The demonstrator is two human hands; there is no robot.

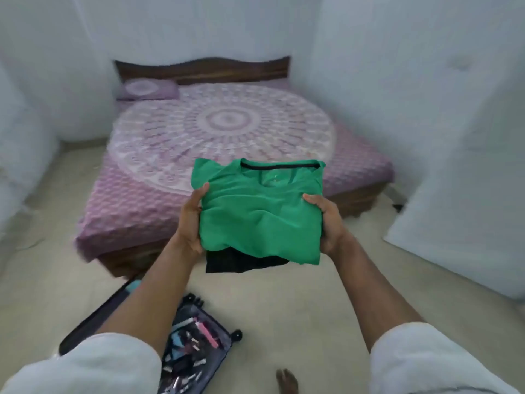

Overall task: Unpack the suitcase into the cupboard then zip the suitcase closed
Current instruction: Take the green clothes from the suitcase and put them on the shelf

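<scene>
**Head view: folded stack carried between both hands**

Head view, left to right. Low left on the floor: suitcase (196, 345) lying open, small items still in its mesh pocket, much of it covered by the left forearm. Left hand (191, 220) clamped on the left edge of the green shirt (261, 211), thumb on top, fingers underneath. Beneath the shirt, a black garment (241, 261) peeking out at the near edge, carried in the same stack. Right hand (326, 223) gripping the right edge the same way. Behind the stack, the bed (227, 123). Far right, a pale panel (466, 217), possibly a cupboard door; hard to say.

For the carry: keep both grips level and pressed inward so the black piece does not slide out; keep the folds flat; turn toward the cupboard before loosening either hand; set the stack down whole on a shelf.

Hidden or unclear: no cupboard interior in sight; walls blurred and washed out; fingers under the stack unseen; far half of the suitcase hidden by the arm; pocket contents too smeared to identify; whether more clothes lie under the black piece, not discernible.
</scene>
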